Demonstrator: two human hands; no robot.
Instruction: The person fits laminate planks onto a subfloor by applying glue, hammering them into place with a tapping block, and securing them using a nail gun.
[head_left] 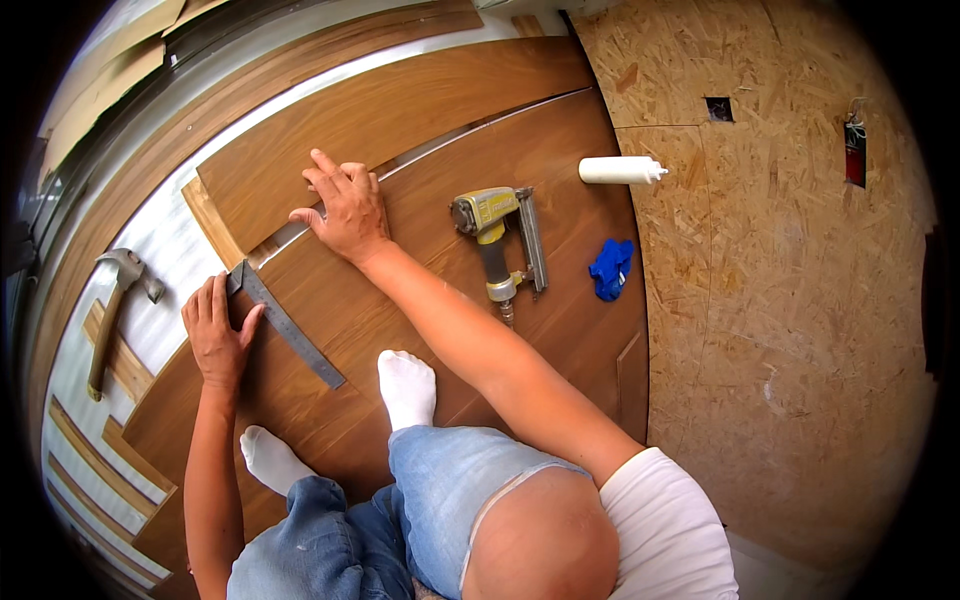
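A metal try square (297, 335) lies across a brown wood floorboard near the end of the row. My left hand (218, 335) covers its stock, with the forefinger and thumb on either side of it. My right hand (348, 212) is spread, thumb and fingers apart, over a loose brown plank (400, 100) and the gap below it. The gap shows a pale strip between this plank and the laid boards (420, 220). Right of my right forearm lies a yellow and black pneumatic nailer (492, 230) with its hose fitting toward me.
A white glue bottle (615, 170) and a crumpled blue glove or cloth (611, 270) lie on the boards at right. A hammer (118, 310) rests at left beside wooden battens (100, 455). Chipboard wall (760, 270) borders the right side. My socked feet (407, 390) stand on the boards.
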